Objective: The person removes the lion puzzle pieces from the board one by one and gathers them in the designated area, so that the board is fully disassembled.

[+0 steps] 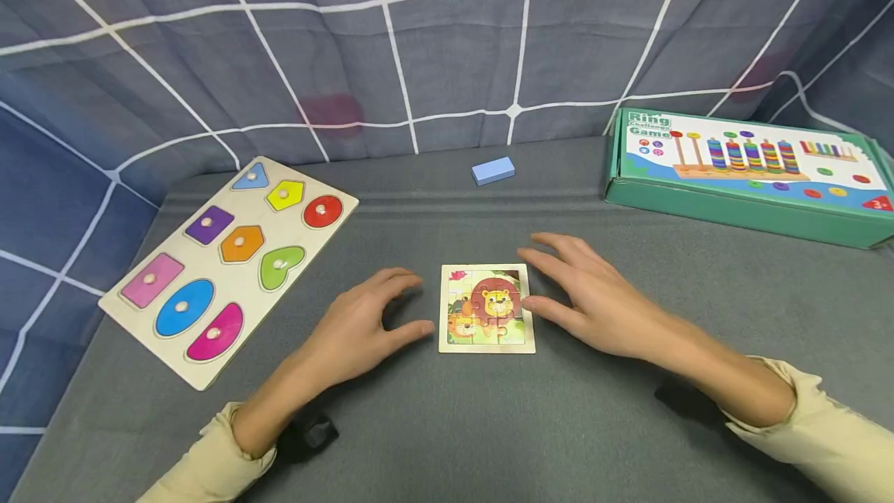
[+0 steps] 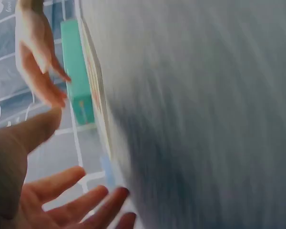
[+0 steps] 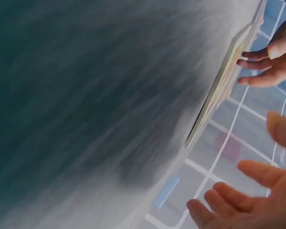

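Note:
A small square jigsaw puzzle [image 1: 486, 309] with a lion picture lies flat on the grey table, its pieces seated in a pale wooden frame. To its left my left hand [image 1: 370, 326] hovers with relaxed fingers and thumb spread toward the frame, holding nothing. My right hand [image 1: 594, 297] is on the other side, fingers loosely extended. In the head view its fingertips overlap the frame's right edge; whether they touch cannot be told. The left wrist view shows the left fingers [image 2: 62, 183] apart with no object between them. The right fingers [image 3: 262, 172] look equally bare in the right wrist view.
A wooden shape board [image 1: 230, 262] with knobbed coloured pieces lies at the left. Behind the puzzle is a small blue block [image 1: 493, 171]. A green ring game box [image 1: 747, 212] stands at the back right, near the checked cloth [image 1: 454, 45] hanging behind the table.

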Motion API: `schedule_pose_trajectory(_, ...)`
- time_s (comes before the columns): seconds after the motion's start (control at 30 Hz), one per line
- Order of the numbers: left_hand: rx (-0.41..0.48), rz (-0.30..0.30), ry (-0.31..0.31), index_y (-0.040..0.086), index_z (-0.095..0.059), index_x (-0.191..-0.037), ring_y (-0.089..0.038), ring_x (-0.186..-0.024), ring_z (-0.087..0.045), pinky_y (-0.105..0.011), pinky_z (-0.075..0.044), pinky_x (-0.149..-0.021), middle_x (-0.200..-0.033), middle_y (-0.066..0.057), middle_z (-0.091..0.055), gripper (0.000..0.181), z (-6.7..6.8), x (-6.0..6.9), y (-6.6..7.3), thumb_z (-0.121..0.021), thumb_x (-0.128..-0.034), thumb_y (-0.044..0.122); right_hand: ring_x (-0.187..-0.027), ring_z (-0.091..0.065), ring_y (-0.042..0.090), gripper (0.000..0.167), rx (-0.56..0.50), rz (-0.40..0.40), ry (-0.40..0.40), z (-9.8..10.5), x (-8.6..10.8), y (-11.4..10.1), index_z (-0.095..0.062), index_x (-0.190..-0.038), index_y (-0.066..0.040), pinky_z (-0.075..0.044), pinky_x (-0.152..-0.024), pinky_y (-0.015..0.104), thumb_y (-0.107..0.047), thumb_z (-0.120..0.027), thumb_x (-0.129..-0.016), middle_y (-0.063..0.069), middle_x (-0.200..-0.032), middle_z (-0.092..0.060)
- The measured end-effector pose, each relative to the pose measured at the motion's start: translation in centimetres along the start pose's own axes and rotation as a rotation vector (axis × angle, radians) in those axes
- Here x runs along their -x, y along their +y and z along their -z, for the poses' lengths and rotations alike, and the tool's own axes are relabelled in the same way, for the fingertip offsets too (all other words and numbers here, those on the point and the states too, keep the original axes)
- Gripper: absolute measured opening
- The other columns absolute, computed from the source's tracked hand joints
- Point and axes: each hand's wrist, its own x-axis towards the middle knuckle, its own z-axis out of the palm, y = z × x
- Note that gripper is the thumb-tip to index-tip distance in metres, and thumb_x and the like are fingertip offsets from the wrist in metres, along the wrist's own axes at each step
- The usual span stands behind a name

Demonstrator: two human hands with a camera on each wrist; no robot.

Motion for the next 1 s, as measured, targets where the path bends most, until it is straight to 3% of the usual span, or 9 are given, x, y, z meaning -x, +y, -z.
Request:
schedule_pose_trajectory(0.13,0.203,-0.001,-0.012,0.012,-0.067,-0.12,-0.012,-0.089,-0.059,-0.034,-0.049,-0.076,-0.111,0.002,-0.062,0.044,-0.8,-0.5,0.6,-0.083,-0.0817,0.028,-0.108,-0.051,0.023,0.043,-0.113,-0.033,0.023,-0.6,-1.3,-1.2,-0.064,-0.129,-0.006,-0.044,-0.084,0.044,-0.026,-0.073,-0.092,0.007,-0.122,-0.057)
schedule_pose_trajectory(0.27,0.275,-0.026,-0.051,0.013,-0.069,-0.116,-0.01,-0.083,-0.058,-0.029,-0.048,-0.071,-0.109,0.003,-0.061,0.041,-1.3,-0.9,0.8,-0.085,-0.0797,0.021,-0.091,-0.051,0.021,0.038,-0.198,-0.055,0.001,-1.2,-2.6,-2.2,-0.067,-0.125,-0.005,-0.041,-0.072,0.036,-0.02,-0.073,-0.091,0.006,-0.111,-0.058)
schedule_pose_trajectory(0.6,0.235,-0.091,-0.133,0.011,-0.068,-0.12,-0.011,-0.087,-0.056,-0.028,-0.048,-0.073,-0.14,-0.007,-0.05,0.045,-1.6,-1.5,0.5,-0.085,-0.0789,0.014,-0.082,-0.05,0.019,0.037,-0.295,-0.082,-0.144,-2.4,-5.5,-2.4,-0.067,-0.122,-0.002,-0.041,-0.069,0.034,-0.014,-0.073,-0.089,0.005,-0.1,-0.058)
schedule_pose_trajectory(0.77,0.185,-0.115,-0.151,0.011,-0.067,-0.122,-0.01,-0.084,-0.054,-0.027,-0.045,-0.072,-0.143,-0.006,-0.049,0.046,-1.5,-1.6,0.4,-0.084,-0.08,0.017,-0.087,-0.054,0.02,0.04,-0.278,-0.089,-0.201,-2.7,-6.7,-2.3,-0.065,-0.124,-0.001,-0.044,-0.075,0.035,-0.015,-0.073,-0.088,0.005,-0.099,-0.06)
schedule_pose_trajectory(1.0,0.138,-0.118,-0.159,0.011,-0.067,-0.122,-0.007,-0.076,-0.051,-0.027,-0.043,-0.069,-0.145,-0.006,-0.05,0.046,-1.3,-1.6,0.3,-0.084,-0.0802,0.021,-0.079,-0.047,0.018,0.033,-0.249,-0.092,-0.269,-3.0,-7.4,-2.2,-0.07,-0.118,-0.002,-0.039,-0.069,0.031,-0.013,-0.072,-0.088,0.005,-0.094,-0.055)
